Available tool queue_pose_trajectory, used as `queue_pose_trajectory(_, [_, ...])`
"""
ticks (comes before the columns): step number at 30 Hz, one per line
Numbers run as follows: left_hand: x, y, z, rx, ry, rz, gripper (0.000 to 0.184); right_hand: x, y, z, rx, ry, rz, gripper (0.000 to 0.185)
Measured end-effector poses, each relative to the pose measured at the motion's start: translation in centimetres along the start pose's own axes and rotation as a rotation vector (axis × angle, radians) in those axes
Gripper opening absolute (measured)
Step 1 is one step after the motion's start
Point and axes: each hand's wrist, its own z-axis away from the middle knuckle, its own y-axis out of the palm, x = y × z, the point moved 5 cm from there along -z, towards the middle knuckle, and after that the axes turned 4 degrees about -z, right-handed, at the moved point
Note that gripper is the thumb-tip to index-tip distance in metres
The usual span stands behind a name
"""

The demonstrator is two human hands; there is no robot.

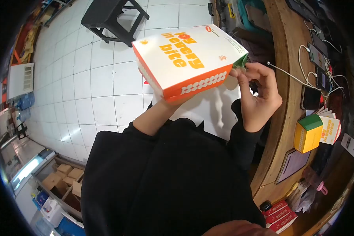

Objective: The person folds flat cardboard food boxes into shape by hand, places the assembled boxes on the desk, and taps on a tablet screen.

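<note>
A white and orange cardboard box [177, 59] printed "Joy in every bite" is held up in front of me, tilted. My left hand [172, 104] supports it from below; its fingers are hidden behind the box. My right hand [262, 92] is at the box's right end, with thumb and fingertips closed on a green flap [240, 62] there. Part of the flap is covered by the fingers. Below the box, a white surface [212, 114] shows between my arms.
A wooden counter [273, 129] runs along my right, with phones [310, 97], white cables, a yellow and green box [308, 133] and red boxes [280, 216]. A black stool [114, 19] stands on the tiled floor ahead. Brown cartons [63, 179] sit at lower left.
</note>
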Motion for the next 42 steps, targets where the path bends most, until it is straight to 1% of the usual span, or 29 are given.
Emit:
queue_pose_trajectory(4, [0.7,0.2,0.9,0.07,-0.054,0.265,0.04,-0.9,0.6,-0.3,0.053,-0.205,-0.089,0.016])
queue_pose_trajectory(5, [1.0,0.1,1.0,0.085,-0.057,0.326,0.04,-0.7,0.8,-0.1,0.086,-0.181,-0.09,0.02])
queue_pose_trajectory(6, [0.9,0.1,1.3,0.103,-0.061,0.385,0.04,0.1,1.3,-0.1,0.114,-0.235,0.001,0.024])
queue_pose_trajectory(8, [0.5,-0.7,1.6,-0.136,0.081,-0.305,0.033,-0.2,2.9,0.5,0.136,-0.206,-0.135,0.027])
queue_pose_trajectory(9, [-1.7,0.4,0.9,-0.197,0.114,-0.148,0.018,-0.9,3.6,0.8,0.157,-0.253,-0.134,0.029])
queue_pose_trajectory(12, [-3.7,-0.5,-0.2,-0.437,0.111,-0.517,0.021,-1.4,3.8,1.1,0.266,-0.143,-0.117,0.028])
queue_pose_trajectory(13, [-3.8,-0.6,-0.9,-0.387,0.166,-0.549,0.018,-1.4,2.9,0.8,0.221,-0.155,-0.096,0.039])
queue_pose_trajectory(14, [-4.0,0.6,-1.0,-0.194,0.259,-0.859,0.017,-1.3,1.8,0.5,0.175,-0.167,-0.074,0.049])
queue_pose_trajectory(15, [-3.8,2.0,-0.9,0.012,0.355,-1.16,0.016,-0.7,0.9,0.1,0.166,-0.163,-0.105,0.077])
queue_pose_trajectory(16, [-3.1,3.4,-0.4,0.23,0.452,-1.45,0.016,0.2,0.2,0.0,0.125,-0.175,-0.095,0.088])
queue_pose_trajectory(18, [-2.5,6.7,1.5,0.501,0.616,-1.227,0.018,0.7,-0.8,-0.8,-0.005,-0.17,0.04,0.086])
queue_pose_trajectory(19, [-2.9,7.7,1.7,0.596,0.676,-1.147,0.014,-0.3,-1.8,-1.4,-0.043,-0.159,0.082,0.078])
queue_pose_trajectory(20, [-4.3,7.9,1.5,0.54,0.744,-1.081,0.019,-0.9,-2.5,-1.9,-0.124,-0.007,-0.144,0.077])
queue_pose_trajectory(22, [-7.6,7.4,0.8,0.419,0.887,-0.945,0.029,-1.1,-5.4,-2.6,-0.074,-0.07,-0.171,0.077])
queue_pose_trajectory(23, [-9.5,6.4,-0.2,0.197,0.863,-1.05,0.038,-1.1,-6.4,-2.5,-0.046,-0.032,-0.247,0.073])
queue_pose_trajectory(25, [-9.5,5.9,-1.9,0.068,0.609,-0.7,0.051,-0.3,-6.3,-1.7,0.005,-0.056,-0.208,0.067])
queue_pose_trajectory(26, [-7.4,6.7,-2.8,0.147,0.382,-0.262,0.055,0.2,-5.9,-1.2,0.031,-0.07,-0.187,0.064])
queue_pose_trajectory(27, [-6.1,7.0,-3.7,0.219,0.263,-0.195,0.054,0.0,-5.2,-0.5,-0.001,0.137,-0.429,0.053])
queue_pose_trajectory(28, [-5.5,7.2,-3.8,0.242,0.219,-0.244,0.056,0.1,-4.9,-0.3,-0.064,0.03,-0.73,0.041])
queue_pose_trajectory(30, [-4.8,7.6,-3.5,0.304,0.134,-0.338,0.059,-2.0,-5.6,0.3,-0.195,0.099,-0.56,0.038])
queue_pose_trajectory(32, [-4.4,8.0,-3.3,0.348,0.034,-0.453,0.06,-0.9,-6.8,0.2,-0.192,0.063,0.029,0.029])
queue_pose_trajectory(33, [-4.0,8.2,-3.2,0.361,-0.012,-0.511,0.06,-0.7,-6.9,0.2,-0.185,0.051,0.117,0.025])
queue_pose_trajectory(34, [-3.9,8.4,-3.1,0.347,-0.027,-0.287,0.059,-1.0,-6.9,0.3,-0.16,0.059,0.107,0.029])
queue_pose_trajectory(35, [-3.7,8.5,-3.1,0.327,-0.043,-0.067,0.057,-0.9,-7.0,0.5,-0.174,-0.016,0.05,0.032])
queue_pose_trajectory(36, [-3.8,8.7,-3.1,0.289,-0.037,-0.065,0.054,-0.9,-7.2,0.7,-0.185,-0.094,-0.009,0.034])
queue_pose_trajectory(38, [-4.2,9.2,-3.0,0.212,-0.023,-0.061,0.05,-1.6,-7.4,0.8,-0.164,-0.066,-0.053,0.033])
queue_pose_trajectory(40, [-4.1,9.0,-2.9,0.257,0.178,-0.558,0.047,-2.2,-7.6,1.1,-0.178,0.013,-0.039,0.03])
queue_pose_trajectory(41, [-4.3,9.5,-2.8,0.2,0.32,-0.621,0.041,-1.5,-7.5,0.8,-0.218,0.057,0.05,0.028])
queue_pose_trajectory(42, [-4.2,9.4,-2.8,0.141,0.357,-0.702,0.041,-1.0,-7.5,0.4,-0.259,0.096,0.14,0.026])
